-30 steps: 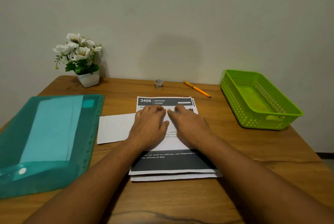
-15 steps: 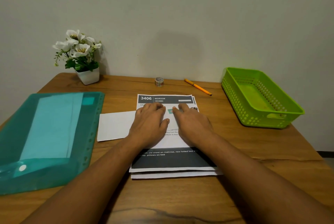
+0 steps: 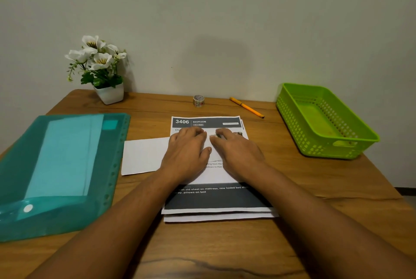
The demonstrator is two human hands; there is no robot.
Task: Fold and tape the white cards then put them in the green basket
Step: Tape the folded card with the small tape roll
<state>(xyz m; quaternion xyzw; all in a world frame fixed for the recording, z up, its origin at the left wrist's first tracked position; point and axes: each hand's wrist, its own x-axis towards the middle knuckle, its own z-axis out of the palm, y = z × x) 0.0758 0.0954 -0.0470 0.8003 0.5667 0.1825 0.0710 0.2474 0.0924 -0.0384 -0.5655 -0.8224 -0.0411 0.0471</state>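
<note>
A white card (image 3: pixel 144 155) lies flat on the wooden table (image 3: pixel 326 188), its right part tucked under my left hand (image 3: pixel 186 152). My left hand rests palm down on a stack of printed sheets (image 3: pixel 216 200) headed "3406 BEDROOM". Close beside it, my right hand (image 3: pixel 236 152), with a ring on one finger, also lies flat on the top sheet. Neither hand grips anything. A small roll of tape (image 3: pixel 198 100) stands at the back of the table. The green basket (image 3: pixel 351 146) sits at the right with nothing in it.
A teal plastic folder (image 3: pixel 108 188) holding light sheets covers the left side. A white pot of white flowers (image 3: pixel 110 94) stands at the back left by the wall. An orange pen (image 3: pixel 246 107) lies between the tape and the basket.
My right hand's fingers have slid slightly left toward my left hand, covering a small teal mark on the sheet that showed between them. Otherwise the hands stay flat.
</note>
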